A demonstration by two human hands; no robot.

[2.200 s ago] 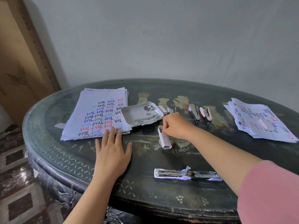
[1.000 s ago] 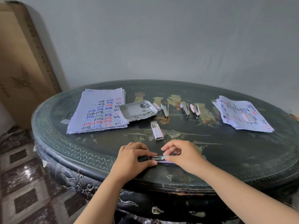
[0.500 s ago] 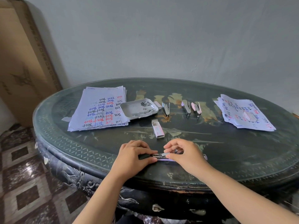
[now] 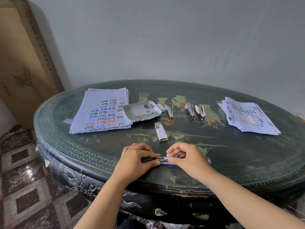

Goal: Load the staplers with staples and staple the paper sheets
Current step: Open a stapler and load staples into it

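Stapler on table; left hand grips, right hand pinches it.

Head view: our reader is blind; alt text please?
The left hand and right hand grip an opened lilac metal stapler at the near edge of a dark oval table. Behind lie a pink staple box, white tray, three small staplers and two handwritten paper stacks.

The top sheet of the left stack of sheets bears the handwritten word "Test", repeated in rows in black, red and blue, upside down from here. Writing on the right stack of sheets, the staple box and the cardboard box is illegible.
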